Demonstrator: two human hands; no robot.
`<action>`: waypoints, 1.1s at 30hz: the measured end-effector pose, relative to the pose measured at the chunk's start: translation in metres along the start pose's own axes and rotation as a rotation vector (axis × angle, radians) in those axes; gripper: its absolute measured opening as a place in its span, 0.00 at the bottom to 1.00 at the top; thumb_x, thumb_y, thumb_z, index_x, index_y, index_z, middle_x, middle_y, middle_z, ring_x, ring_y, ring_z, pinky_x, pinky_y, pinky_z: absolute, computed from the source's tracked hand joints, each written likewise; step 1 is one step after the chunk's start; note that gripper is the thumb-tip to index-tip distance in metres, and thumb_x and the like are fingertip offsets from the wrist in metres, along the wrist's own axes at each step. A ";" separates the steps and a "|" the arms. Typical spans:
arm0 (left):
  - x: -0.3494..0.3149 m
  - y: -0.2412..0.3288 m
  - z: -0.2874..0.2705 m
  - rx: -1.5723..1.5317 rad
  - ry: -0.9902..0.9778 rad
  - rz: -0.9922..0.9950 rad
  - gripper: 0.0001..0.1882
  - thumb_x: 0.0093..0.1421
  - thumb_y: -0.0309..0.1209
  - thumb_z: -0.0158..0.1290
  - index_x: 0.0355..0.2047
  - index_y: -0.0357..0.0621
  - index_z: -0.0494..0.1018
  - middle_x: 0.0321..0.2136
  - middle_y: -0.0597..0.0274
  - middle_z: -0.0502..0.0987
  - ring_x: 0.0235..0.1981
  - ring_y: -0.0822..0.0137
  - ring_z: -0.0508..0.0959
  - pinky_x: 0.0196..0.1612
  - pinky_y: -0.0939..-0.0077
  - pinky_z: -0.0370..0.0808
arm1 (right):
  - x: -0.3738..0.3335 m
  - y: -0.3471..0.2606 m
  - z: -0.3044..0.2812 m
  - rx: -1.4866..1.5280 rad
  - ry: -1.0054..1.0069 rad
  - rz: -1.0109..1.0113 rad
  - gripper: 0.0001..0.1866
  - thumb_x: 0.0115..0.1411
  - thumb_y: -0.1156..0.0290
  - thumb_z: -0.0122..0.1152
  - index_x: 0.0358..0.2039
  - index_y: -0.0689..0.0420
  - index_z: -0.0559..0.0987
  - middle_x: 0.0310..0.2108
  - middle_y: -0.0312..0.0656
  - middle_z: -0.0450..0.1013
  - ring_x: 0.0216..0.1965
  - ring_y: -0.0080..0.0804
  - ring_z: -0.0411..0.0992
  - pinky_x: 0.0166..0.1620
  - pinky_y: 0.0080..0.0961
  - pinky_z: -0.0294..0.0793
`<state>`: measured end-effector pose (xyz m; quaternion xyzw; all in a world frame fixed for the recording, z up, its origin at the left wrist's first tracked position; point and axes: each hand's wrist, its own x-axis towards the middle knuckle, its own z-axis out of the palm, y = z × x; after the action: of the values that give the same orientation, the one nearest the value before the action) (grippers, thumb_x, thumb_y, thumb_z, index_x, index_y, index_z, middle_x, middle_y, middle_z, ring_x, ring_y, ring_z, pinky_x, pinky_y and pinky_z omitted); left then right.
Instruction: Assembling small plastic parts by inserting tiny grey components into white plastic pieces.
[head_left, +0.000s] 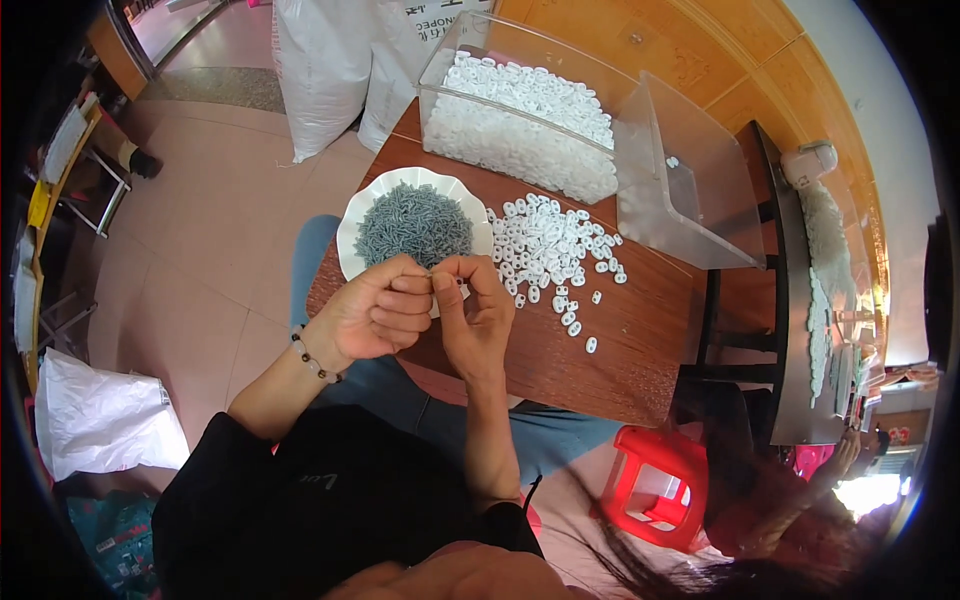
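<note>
At the middle of the frame the left hand [375, 315] and right hand [472, 318] meet fingertip to fingertip, pinched together on a small part too tiny to tell; just above them sit the white plate [352, 215] of grey screws [413, 222] and the loose white washers [550, 248] on the wooden counter [620, 340]; judged best done by steadying both wrists close above the plate.

The brown wooden surface [620, 345] carries a white plate [352, 225] of grey screws. Just right of the plate lies a loose heap of white rings [548, 250]. Behind the plate stand two clear plastic bins [640, 150].
</note>
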<state>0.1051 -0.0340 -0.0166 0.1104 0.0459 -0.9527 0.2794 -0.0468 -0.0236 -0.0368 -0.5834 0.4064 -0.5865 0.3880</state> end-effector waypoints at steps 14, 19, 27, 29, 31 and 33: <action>0.015 -0.006 0.005 1.944 0.543 1.298 0.10 0.53 0.21 0.58 0.37 0.37 0.75 0.26 0.58 0.77 0.19 0.70 0.76 0.23 0.78 0.71 | 0.010 -0.010 -0.009 0.124 0.095 0.361 0.07 0.62 0.71 0.56 0.32 0.63 0.77 0.27 0.27 0.70 0.29 0.11 0.63 0.32 0.10 0.62; 0.018 -0.001 -0.002 2.098 0.306 1.527 0.10 0.51 0.19 0.58 0.35 0.37 0.76 0.29 0.54 0.78 0.29 0.57 0.79 0.30 0.72 0.75 | 0.010 -0.008 -0.006 0.121 0.075 0.389 0.07 0.62 0.72 0.56 0.32 0.63 0.77 0.26 0.27 0.70 0.28 0.11 0.63 0.32 0.10 0.62; 0.023 -0.004 0.002 1.926 0.478 1.217 0.06 0.57 0.23 0.55 0.35 0.36 0.76 0.28 0.57 0.78 0.25 0.69 0.77 0.26 0.80 0.71 | 0.007 0.009 -0.016 -0.076 0.160 0.269 0.05 0.60 0.73 0.58 0.32 0.62 0.78 0.26 0.28 0.71 0.28 0.13 0.65 0.31 0.12 0.65; 0.026 -0.010 -0.010 1.693 0.525 1.001 0.07 0.60 0.27 0.55 0.34 0.36 0.76 0.26 0.64 0.78 0.22 0.79 0.73 0.24 0.85 0.69 | 0.000 0.007 -0.020 -0.158 0.152 0.199 0.04 0.59 0.74 0.59 0.33 0.60 0.79 0.27 0.32 0.74 0.28 0.16 0.68 0.32 0.14 0.67; 0.020 -0.017 0.002 1.458 0.547 0.756 0.08 0.62 0.29 0.52 0.31 0.36 0.75 0.24 0.67 0.77 0.21 0.81 0.71 0.23 0.87 0.67 | -0.006 -0.002 -0.022 -0.145 0.182 0.113 0.02 0.57 0.75 0.61 0.32 0.58 0.79 0.27 0.33 0.73 0.29 0.17 0.69 0.31 0.17 0.67; 0.015 -0.022 -0.002 1.308 0.460 0.717 0.08 0.62 0.30 0.53 0.31 0.37 0.75 0.22 0.69 0.75 0.20 0.82 0.70 0.21 0.88 0.66 | -0.010 -0.014 -0.018 -0.056 0.237 0.140 0.02 0.55 0.76 0.62 0.30 0.58 0.79 0.26 0.34 0.72 0.29 0.21 0.68 0.31 0.19 0.66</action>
<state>0.0812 -0.0235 -0.0219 0.4556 -0.5069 -0.5908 0.4318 -0.0643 -0.0087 -0.0274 -0.4907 0.5055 -0.6112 0.3608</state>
